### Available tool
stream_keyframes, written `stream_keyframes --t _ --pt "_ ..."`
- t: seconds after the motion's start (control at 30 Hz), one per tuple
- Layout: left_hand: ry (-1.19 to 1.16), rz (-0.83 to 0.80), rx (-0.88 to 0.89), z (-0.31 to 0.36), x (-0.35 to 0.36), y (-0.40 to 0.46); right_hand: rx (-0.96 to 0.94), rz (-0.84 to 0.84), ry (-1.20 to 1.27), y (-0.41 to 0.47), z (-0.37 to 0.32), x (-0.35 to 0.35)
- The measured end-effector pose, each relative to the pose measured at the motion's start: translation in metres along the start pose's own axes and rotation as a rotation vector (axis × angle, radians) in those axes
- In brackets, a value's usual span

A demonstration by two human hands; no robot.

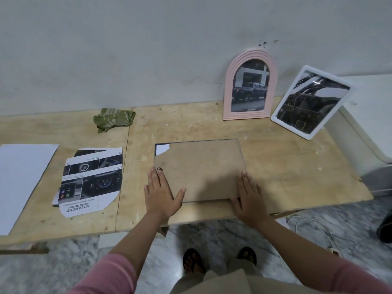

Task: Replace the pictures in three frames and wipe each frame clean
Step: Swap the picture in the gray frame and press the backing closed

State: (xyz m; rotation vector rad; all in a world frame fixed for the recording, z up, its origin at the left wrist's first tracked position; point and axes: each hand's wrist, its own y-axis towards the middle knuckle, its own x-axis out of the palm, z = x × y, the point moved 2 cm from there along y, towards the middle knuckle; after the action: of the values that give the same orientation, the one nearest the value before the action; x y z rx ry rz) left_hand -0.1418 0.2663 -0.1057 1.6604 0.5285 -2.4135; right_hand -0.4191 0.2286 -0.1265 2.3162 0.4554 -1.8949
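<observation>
A frame lies face down on the wooden table [286,166], its brown backing board [201,166] up, with a torn top-left corner showing white paper [162,149]. My left hand [162,192] lies flat on the board's left edge, fingers straight. My right hand [248,196] lies flat at the board's lower right corner. A pink arched frame [228,85] with a truck picture leans on the wall. To its right leans a white frame [275,118] with a dark car picture. A green cloth [113,120] sits crumpled at the back left.
Printed car pictures [91,181] are stacked left of the board, and a white sheet [21,179] lies at the far left. A white cable [314,230] trails on the marble floor under the table's right side. My sandalled feet are below the table's front edge.
</observation>
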Motion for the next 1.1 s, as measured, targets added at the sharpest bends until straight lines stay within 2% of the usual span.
stream_keyframes --t 0.13,0.3,0.43,0.53,0.63,0.73,0.97,1.03,1.1 --pt "-0.104 0.008 -0.028 0.003 -0.008 0.000 0.001 -0.001 0.035 0.001 0.000 0.002" --pt "-0.350 0.120 -0.217 0.006 -0.026 0.009 0.004 0.110 0.223 0.010 -0.005 -0.007" --pt "-0.430 0.092 -0.362 0.001 -0.036 0.027 0.297 0.149 0.452 0.032 -0.018 -0.024" --pt "-0.498 0.075 -0.455 -0.001 -0.041 0.036 0.483 0.104 0.484 0.048 -0.026 -0.038" --pt "-0.581 0.053 -0.539 -0.004 -0.046 0.041 0.546 0.042 0.452 0.055 -0.028 -0.042" --pt "-0.672 0.035 -0.535 -0.008 -0.047 0.044 0.577 0.028 0.451 0.056 -0.027 -0.044" --pt "-0.900 0.061 -0.496 0.004 -0.082 0.044 0.510 -0.117 0.320 0.055 -0.041 -0.060" --pt "-0.956 -0.002 -0.472 0.013 -0.096 0.045 0.404 -0.130 0.307 0.056 -0.059 -0.072" --pt "-0.993 -0.052 -0.428 0.024 -0.111 0.046 0.233 -0.133 0.397 0.058 -0.088 -0.092"
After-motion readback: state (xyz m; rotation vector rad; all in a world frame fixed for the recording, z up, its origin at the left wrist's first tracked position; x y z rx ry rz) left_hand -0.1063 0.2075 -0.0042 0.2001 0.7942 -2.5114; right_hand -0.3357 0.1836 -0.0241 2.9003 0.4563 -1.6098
